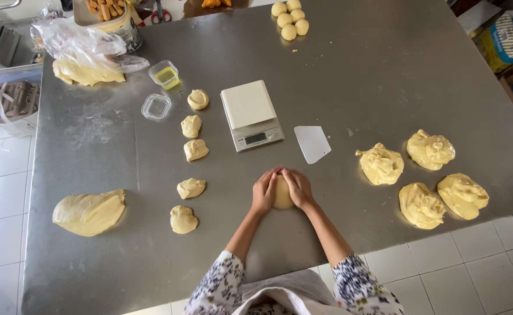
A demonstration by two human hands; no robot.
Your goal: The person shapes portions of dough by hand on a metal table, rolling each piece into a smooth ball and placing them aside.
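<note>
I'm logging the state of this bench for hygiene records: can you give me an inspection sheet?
Surface: steel table, floury patches at left.
Job's things: dough ball cupped between both hands; five small portions in a column; four large lumps at right; five rolled balls far edge.
Clutter: scale, scraper, two small plastic tubs, plastic bag.
Hands: left hand and right hand on the ball.
Cables: nothing seen.
Surroundings: tiled floor.

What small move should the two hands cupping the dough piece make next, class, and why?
Probably draw the left hand and right hand inward, tucking the dough piece under: both already cup it on the steel table, and smooth finished balls sit at the far edge.
</note>
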